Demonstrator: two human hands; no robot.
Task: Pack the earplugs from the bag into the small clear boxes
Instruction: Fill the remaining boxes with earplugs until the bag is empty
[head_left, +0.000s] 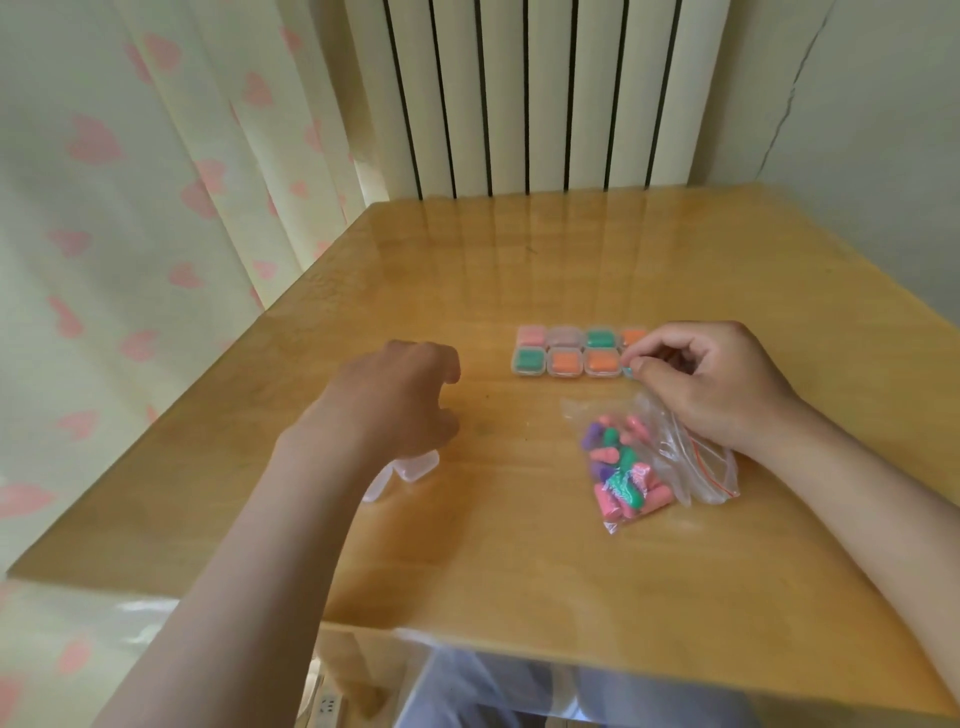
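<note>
A clear zip bag (670, 441) of pink, green and purple earplugs (621, 480) lies on the wooden table (467, 545), right of centre. Behind it, small clear boxes (565, 351) filled with pink, green or orange earplugs stand in two rows. My right hand (717, 384) is at the right end of the front row. Its thumb and fingers pinch a small box with a teal edge (628, 370), which is mostly hidden. My left hand (400, 395) hovers with loosely curled fingers and holds nothing. Empty clear boxes (415, 465) lie partly hidden under its wrist.
A white radiator (530, 93) stands behind the table's far edge. A curtain with pink hearts (130, 234) hangs on the left, and a pale wall is on the right. The table's near edge is close to my lap.
</note>
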